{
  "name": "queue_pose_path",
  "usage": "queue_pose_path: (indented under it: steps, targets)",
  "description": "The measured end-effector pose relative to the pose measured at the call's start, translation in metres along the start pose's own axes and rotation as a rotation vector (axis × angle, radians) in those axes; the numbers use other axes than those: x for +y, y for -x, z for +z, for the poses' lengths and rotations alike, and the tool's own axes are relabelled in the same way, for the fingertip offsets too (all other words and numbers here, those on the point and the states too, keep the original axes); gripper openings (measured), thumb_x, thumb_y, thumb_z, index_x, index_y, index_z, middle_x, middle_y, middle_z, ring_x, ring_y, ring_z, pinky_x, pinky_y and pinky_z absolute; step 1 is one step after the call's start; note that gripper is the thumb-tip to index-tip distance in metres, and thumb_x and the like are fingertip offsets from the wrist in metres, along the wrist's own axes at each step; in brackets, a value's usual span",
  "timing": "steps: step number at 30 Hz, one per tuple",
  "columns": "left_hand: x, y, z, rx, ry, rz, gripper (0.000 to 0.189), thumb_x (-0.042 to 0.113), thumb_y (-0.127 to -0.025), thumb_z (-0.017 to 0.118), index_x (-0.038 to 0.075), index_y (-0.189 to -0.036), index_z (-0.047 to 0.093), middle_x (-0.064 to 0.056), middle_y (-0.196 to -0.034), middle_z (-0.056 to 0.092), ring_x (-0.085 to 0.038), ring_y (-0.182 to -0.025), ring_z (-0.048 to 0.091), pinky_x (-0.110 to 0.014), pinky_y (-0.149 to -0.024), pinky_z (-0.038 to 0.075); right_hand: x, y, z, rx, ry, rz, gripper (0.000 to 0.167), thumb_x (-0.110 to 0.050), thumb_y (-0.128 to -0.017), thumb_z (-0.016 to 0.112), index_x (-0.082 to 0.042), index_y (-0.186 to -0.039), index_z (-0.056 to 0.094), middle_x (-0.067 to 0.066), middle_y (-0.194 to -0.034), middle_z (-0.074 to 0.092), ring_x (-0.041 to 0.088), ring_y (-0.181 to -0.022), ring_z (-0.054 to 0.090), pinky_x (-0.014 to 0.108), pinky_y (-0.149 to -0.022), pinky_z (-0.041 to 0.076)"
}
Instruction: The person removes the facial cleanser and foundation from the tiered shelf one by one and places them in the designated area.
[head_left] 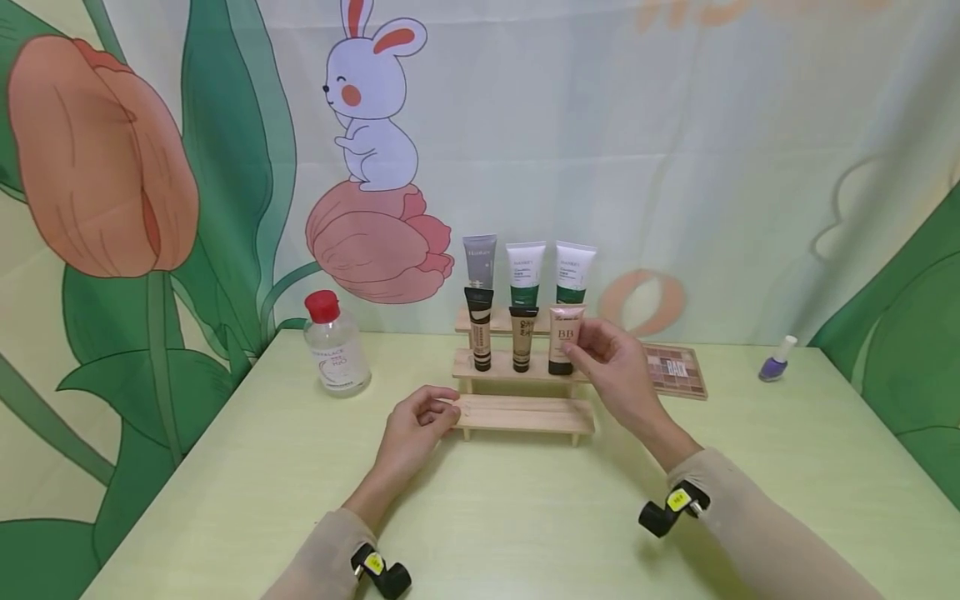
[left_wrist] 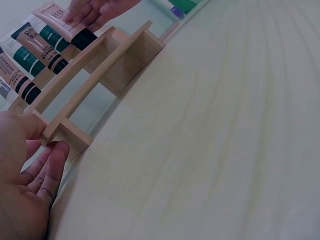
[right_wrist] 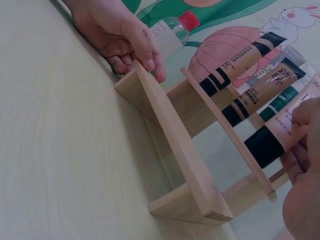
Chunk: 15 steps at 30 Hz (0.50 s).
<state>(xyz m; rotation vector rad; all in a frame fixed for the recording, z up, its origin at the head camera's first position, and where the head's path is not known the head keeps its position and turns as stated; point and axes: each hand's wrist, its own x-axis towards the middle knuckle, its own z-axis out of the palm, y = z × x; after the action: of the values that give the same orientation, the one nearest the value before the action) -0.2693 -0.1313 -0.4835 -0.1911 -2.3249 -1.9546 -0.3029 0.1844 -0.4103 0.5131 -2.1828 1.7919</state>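
A wooden three-step rack (head_left: pixel 525 415) stands on the table. My left hand (head_left: pixel 420 421) pinches the left end of its lowest step, thumb above and fingers below in the left wrist view. On the right side of the middle step stands a pink BB cream tube (head_left: pixel 564 325) with a black cap, upright. My right hand (head_left: pixel 617 367) holds that tube between thumb and fingers. Left of it are two tan tubes with black ends, one (head_left: pixel 522 337) in the centre and a taller one (head_left: pixel 480 329). Behind, the top step bears a grey tube (head_left: pixel 480 258) and two white-and-green tubes (head_left: pixel 527 268).
A clear bottle with a red cap (head_left: pixel 337 354) stands left of the rack. To the right, partly behind my right hand, lies a flat brown palette (head_left: pixel 678 372). Further right is a purple nail polish bottle (head_left: pixel 775 362). A printed curtain (head_left: pixel 525 150) hangs behind the table.
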Motion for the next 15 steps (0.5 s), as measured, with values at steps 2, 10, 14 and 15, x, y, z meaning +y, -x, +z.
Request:
queue_pose_path:
  steps: [2, 10, 14, 15]
  targets:
    - [0.0, 0.0, 0.001, 0.001, -0.004, 0.001, 0.021, 0.01, -0.105, 0.078, 0.007, -0.126, 0.077, -0.011, -0.103, 0.076, -0.019, -0.086, 0.069, -0.024, -0.076, 0.062, -0.001, 0.001, -0.001, -0.001, -0.005, -0.001, 0.03, -0.009, -0.107, 0.077, 0.004, -0.133, 0.069, 0.024, -0.122, 0.074, 0.017, -0.103, 0.071, 0.019, -0.088, 0.061]
    - [0.001, 0.0, 0.001, -0.001, -0.01, -0.002, 0.021, 0.01, -0.105, 0.078, 0.007, -0.126, 0.077, -0.012, -0.103, 0.077, -0.019, -0.086, 0.069, -0.023, -0.077, 0.063, -0.006, 0.0, -0.013, 0.038, 0.013, -0.034, 0.028, -0.007, -0.108, 0.075, 0.008, -0.13, 0.068, 0.014, -0.113, 0.074, 0.011, -0.098, 0.068, 0.016, -0.085, 0.059]
    - [0.002, 0.001, 0.001, 0.0, -0.004, -0.001, 0.021, 0.01, -0.105, 0.078, 0.007, -0.126, 0.077, -0.012, -0.105, 0.076, -0.019, -0.087, 0.069, -0.025, -0.078, 0.063, -0.01, 0.002, -0.024, 0.072, 0.022, -0.039, 0.029, -0.007, -0.107, 0.075, 0.008, -0.131, 0.068, 0.005, -0.109, 0.073, 0.011, -0.096, 0.067, 0.016, -0.083, 0.058]
    - [0.002, 0.001, 0.001, -0.001, -0.002, -0.001, 0.021, 0.01, -0.105, 0.077, 0.006, -0.126, 0.077, -0.012, -0.105, 0.076, -0.019, -0.088, 0.069, -0.025, -0.078, 0.064, -0.012, 0.003, -0.027, 0.081, 0.03, -0.038, 0.03, -0.008, -0.107, 0.076, 0.007, -0.132, 0.068, 0.004, -0.109, 0.073, 0.011, -0.097, 0.067, 0.016, -0.083, 0.058]
